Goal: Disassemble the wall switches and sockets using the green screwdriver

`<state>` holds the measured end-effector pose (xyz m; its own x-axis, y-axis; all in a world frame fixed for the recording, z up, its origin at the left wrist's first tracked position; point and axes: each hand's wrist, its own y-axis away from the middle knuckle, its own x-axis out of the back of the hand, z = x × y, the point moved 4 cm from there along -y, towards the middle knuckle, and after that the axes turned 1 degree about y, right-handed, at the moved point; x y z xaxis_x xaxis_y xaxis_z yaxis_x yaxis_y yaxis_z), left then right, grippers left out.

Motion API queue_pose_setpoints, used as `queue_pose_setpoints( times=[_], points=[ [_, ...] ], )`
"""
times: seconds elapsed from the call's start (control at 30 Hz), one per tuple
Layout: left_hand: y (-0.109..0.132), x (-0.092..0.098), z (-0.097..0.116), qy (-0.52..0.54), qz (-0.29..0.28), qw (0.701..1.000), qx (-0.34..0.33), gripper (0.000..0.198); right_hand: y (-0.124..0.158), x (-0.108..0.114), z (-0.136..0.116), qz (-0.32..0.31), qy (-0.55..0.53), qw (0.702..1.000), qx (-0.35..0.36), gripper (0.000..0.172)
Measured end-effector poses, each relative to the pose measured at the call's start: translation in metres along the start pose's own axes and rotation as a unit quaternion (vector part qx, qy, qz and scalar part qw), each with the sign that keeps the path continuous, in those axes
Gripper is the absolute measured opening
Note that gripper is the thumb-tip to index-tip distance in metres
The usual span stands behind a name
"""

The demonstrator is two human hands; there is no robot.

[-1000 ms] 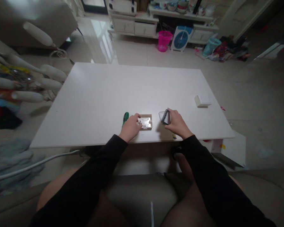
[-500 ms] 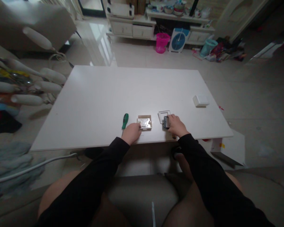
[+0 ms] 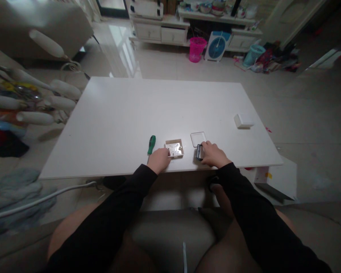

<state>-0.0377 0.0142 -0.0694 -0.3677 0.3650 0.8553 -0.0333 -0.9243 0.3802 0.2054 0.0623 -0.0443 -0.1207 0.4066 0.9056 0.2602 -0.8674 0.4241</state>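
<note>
My left hand is closed on the left side of a small open white box, which lies near the table's front edge. Metallic-looking shapes show on the box's floor. To the right, my right hand grips a small dark block with a grey face; its exact kind is unclear, and the fingers cover part of it. Just beyond that block lies a thin square frame. A screwdriver with a green handle rests left of the box, its shaft partly hidden by my left hand.
The white table spans the view before me. A white block-shaped box sits near its right edge. Beyond the table, a pink basket and a blue-and-white fan stand on the floor by a low cabinet.
My right hand has drawn the dark block slightly toward the table's front edge, uncovering more of the square frame. My left hand keeps its hold on the box. The view has shifted slightly.
</note>
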Motion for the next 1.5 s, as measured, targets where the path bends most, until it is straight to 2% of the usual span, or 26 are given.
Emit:
queue_pose_setpoints(
  times=[0.1,0.23,0.4,0.6,0.73,0.83,0.93,1.03,1.17,1.3,1.5],
  points=[
    [-0.001,0.000,0.000,-0.007,0.001,1.000,0.000,0.022,0.002,-0.004,0.001,-0.030,-0.006,0.999,-0.033,0.063],
    [-0.002,0.000,-0.001,-0.001,-0.004,1.000,0.001,0.021,-0.003,-0.009,0.003,-0.022,-0.014,0.999,-0.028,0.055],
    [-0.004,-0.001,-0.003,0.014,0.006,1.000,0.004,0.014,-0.015,-0.012,0.010,0.047,-0.036,0.998,-0.008,0.049],
    [-0.004,0.004,-0.001,0.058,0.027,0.998,-0.004,0.013,-0.021,-0.016,0.017,0.137,-0.080,0.987,0.017,0.067],
    [-0.004,0.008,0.000,0.076,0.048,0.996,0.002,0.013,-0.021,-0.011,0.005,0.188,-0.104,0.976,0.040,0.062],
    [-0.004,0.010,0.001,0.075,0.063,0.995,0.000,0.013,-0.020,-0.009,-0.017,0.208,-0.174,0.957,0.106,0.047],
    [-0.003,0.011,0.002,0.068,0.074,0.995,-0.012,0.013,-0.018,-0.014,-0.038,0.186,-0.269,0.937,0.122,0.041],
    [-0.002,0.014,0.005,0.065,0.088,0.994,-0.021,0.014,-0.018,-0.023,-0.050,0.126,-0.386,0.911,0.068,0.041],
    [-0.001,0.019,0.008,0.068,0.107,0.991,-0.037,0.013,-0.020,-0.035,-0.055,0.061,-0.507,0.860,0.002,0.037],
    [-0.002,0.020,0.009,0.074,0.113,0.989,-0.058,0.010,-0.026,-0.044,-0.053,0.062,-0.582,0.810,-0.024,0.026],
    [-0.003,0.018,0.008,0.095,0.116,0.986,-0.076,0.013,-0.032,-0.054,-0.054,0.055,-0.647,0.760,-0.039,0.020]
  ],
)
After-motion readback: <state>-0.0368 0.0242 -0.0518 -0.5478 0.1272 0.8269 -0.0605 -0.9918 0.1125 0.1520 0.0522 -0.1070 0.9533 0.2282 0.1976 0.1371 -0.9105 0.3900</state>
